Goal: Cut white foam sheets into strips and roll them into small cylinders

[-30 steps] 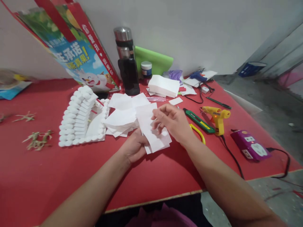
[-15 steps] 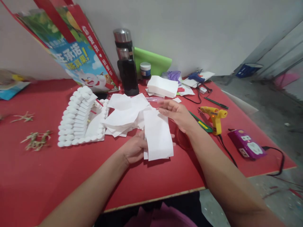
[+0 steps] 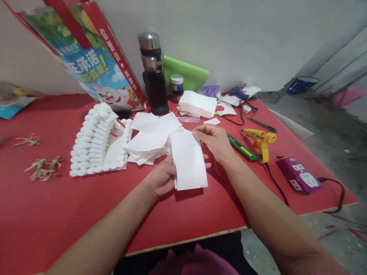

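Observation:
My left hand point(image 3: 164, 177) holds a few white paper sheets point(image 3: 189, 162) from below, its thumb on their left edge and its fingertips showing past the right edge. At the top right corner of the sheets, my right hand point(image 3: 213, 139) pinches the paper between thumb and fingers. Behind them lies a loose pile of white paper pieces point(image 3: 155, 133). To the left stands a white model point(image 3: 96, 145) with rounded white pieces stacked along its edges.
A yellow glue gun point(image 3: 259, 141), a green cutter point(image 3: 242, 148) and a purple power socket point(image 3: 299, 175) lie at the right. Further back are a black phone point(image 3: 156, 93), a flask point(image 3: 149, 42), a stack of white paper point(image 3: 197, 103) and a bag point(image 3: 97, 72). Twine figures point(image 3: 44, 168) lie at the left.
My right thumb and fingers have closed on the sheets' top corner. The sheets have shifted slightly left and up, and their lower end looks flatter.

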`<state>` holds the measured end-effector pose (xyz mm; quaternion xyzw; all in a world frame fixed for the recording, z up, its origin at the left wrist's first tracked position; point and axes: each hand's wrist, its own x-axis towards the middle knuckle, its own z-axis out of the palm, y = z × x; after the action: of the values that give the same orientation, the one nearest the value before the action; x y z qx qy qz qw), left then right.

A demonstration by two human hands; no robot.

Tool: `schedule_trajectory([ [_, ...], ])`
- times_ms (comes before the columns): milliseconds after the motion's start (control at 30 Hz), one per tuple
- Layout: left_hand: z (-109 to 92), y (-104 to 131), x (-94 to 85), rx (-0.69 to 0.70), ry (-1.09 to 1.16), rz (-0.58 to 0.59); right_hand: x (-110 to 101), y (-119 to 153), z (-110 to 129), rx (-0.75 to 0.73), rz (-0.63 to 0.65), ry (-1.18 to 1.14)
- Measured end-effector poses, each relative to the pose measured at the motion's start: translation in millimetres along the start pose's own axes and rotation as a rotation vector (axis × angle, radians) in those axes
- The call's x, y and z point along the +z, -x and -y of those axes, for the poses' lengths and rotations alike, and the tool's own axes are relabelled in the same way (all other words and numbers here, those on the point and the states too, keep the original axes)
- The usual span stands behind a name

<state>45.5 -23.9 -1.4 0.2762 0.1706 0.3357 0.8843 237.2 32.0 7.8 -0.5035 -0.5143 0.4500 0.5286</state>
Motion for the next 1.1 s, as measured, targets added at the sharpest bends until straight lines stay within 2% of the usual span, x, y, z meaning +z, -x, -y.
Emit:
schedule_trajectory([
  [267,-0.1,-0.1,3.6,-0.041,-0.002,-0.026,1.5,1.9,-0.1,0.001,0.008,0.004],
  [500,-11.3,0.6,6.9,-0.074,0.188,0.027,2.6,1.7,-0.4,-0.019,-0.036,0.018],
  [667,-9.9,0.6,6.8,-0.099,0.173,0.03,4.5,1.9,-0.9,-0.037,-0.063,0.032],
  [933,2.8,-2.0,3.1,-0.118,0.042,-0.091,7.7,5.7,5.9,-0.137,-0.102,0.234],
  [1100,5.5,-1.4,2.6,-0.213,0.049,-0.037,-2.9,-1.2,-0.8,-0.271,-0.097,0.393],
])
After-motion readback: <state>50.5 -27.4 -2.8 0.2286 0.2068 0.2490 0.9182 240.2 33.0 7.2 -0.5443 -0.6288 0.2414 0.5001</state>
